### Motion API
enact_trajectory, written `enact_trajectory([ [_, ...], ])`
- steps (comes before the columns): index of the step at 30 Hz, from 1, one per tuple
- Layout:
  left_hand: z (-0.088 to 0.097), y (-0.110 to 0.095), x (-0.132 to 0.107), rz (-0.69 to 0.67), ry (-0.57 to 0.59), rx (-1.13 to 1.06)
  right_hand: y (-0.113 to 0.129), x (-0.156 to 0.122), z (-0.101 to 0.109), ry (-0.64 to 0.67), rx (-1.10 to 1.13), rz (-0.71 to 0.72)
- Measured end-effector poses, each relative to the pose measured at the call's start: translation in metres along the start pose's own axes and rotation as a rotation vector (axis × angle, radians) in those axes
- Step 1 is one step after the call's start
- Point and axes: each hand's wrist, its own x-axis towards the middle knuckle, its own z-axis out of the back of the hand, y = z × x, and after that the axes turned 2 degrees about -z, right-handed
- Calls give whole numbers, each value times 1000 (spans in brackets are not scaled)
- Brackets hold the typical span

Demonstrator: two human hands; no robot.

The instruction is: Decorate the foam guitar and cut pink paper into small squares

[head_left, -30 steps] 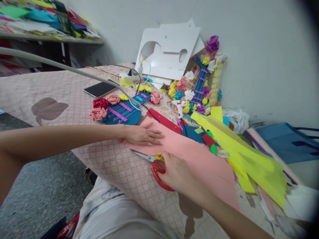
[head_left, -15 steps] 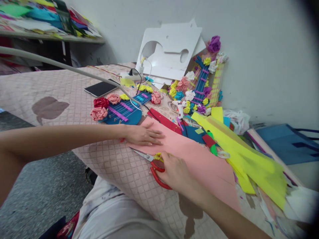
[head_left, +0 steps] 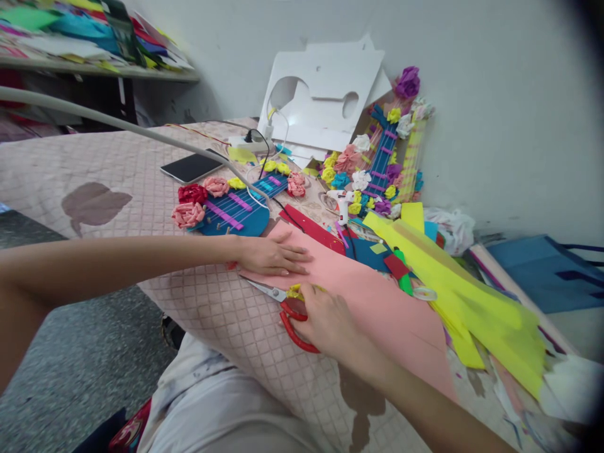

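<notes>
- Background's mostly taken up by a plain pale grey wall, marked by a few small scuffs
- Worktop is pushed up near it and covered by a pinkish grid-patterned cloth, printed with big brown leaf shapes
- A side table is seen far left, piled with colourful sheets; its underside is lost in shadow
- Floor is done in speckled dark grey
- Wall's lit pretty softly
</notes>
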Motion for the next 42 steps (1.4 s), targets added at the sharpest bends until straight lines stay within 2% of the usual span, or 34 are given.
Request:
enact_trajectory([
  [3,-1,1,0,-19,-28,1,0,1,0,-16,-8,8],
  [10,0,3,-1,22,33,-15,5,5,1,-16,9,7],
  [17,-2,1,-1,32,7,-27,6,7,-3,-16,23,21],
  [23,4,-5,-1,23,3,-33,-4,-12,-7,-39,203,168],
  [25,6,-5,-1,51,10,-49,-14,-27,-6,-61,298,165],
  [27,7,-5,0,81,-16,-43,-31,-41,-3,-105,398,91],
  [31,4,-7,10,109,-140,47,-80,-58,5,-225,534,-232],
  [34,-2,-14,24,216,-210,117,-127,-54,11,-376,500,-403],
  [36,-4,-20,32,296,-231,137,-154,-47,13,-409,401,-487],
  [39,-4,-30,40,332,-215,111,-182,-36,8,-413,344,-490],
  [42,-2,-40,38,327,-217,70,-190,-28,-3,-410,329,-488],
])
